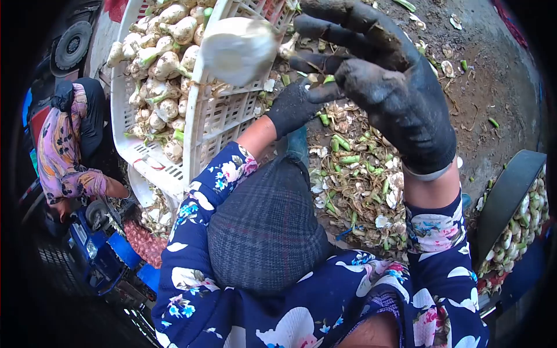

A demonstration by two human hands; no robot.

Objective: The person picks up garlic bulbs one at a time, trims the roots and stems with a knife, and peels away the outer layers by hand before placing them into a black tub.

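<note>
A pale garlic bulb, blurred by motion, hangs in the air over the crate's edge with its short stem toward my right hand. My right hand, in a dirty black glove, is raised with its fingers curved and apart; the fingertips are close to the stem's end. Lower down, my left hand in a black glove is beside the white plastic crate, one finger stretched out to the right. Its other fingers are partly hidden behind my right hand. Trimmed garlic bulbs fill the crate.
Cut stems and peelings litter the ground between my arms. At the right, untrimmed garlic is piled by a dark curved panel. Another person bends over at the left, near a blue vehicle and a reddish net sack.
</note>
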